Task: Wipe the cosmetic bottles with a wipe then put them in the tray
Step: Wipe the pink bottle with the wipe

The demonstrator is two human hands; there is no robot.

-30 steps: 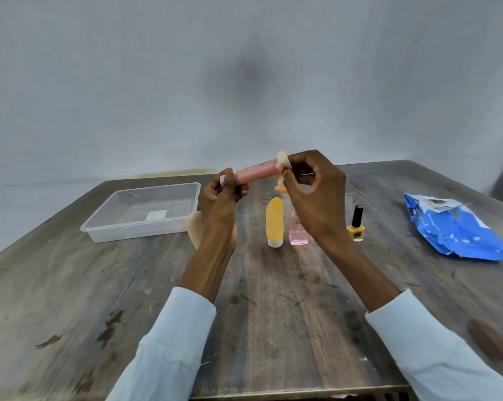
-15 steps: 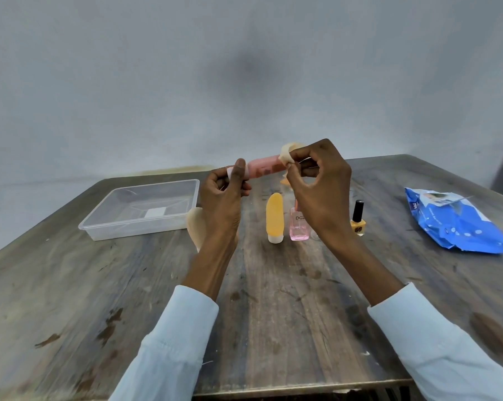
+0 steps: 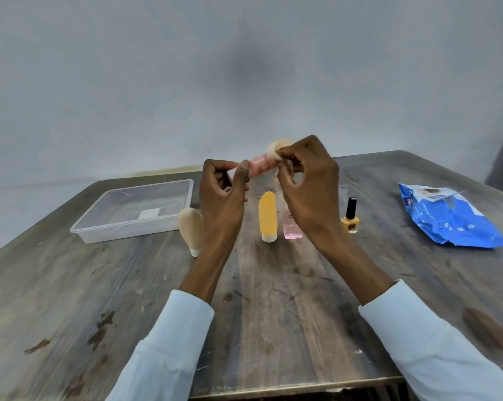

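Wiping a pink tube [image 3: 257, 167] held level above a wooden table [image 3: 273, 299], a person works with both hands raised. The left hand [image 3: 224, 195] pinches one end of the tube between thumb and curled fingers. The right hand [image 3: 308, 186] has its fingertips closed on a small pale wipe [image 3: 276, 147] pressed against the tube's other end. The tube is probably still being cleaned, the first of the set. A clear tray [image 3: 134, 209] sits back left and holds no bottles. A beige bottle [image 3: 191, 230], yellow bottle [image 3: 267, 217], pink glass bottle [image 3: 292, 227] and nail polish [image 3: 350, 218] stand in a row beneath the hands. Next, the tube likely needs carrying left and lowering into the tray.
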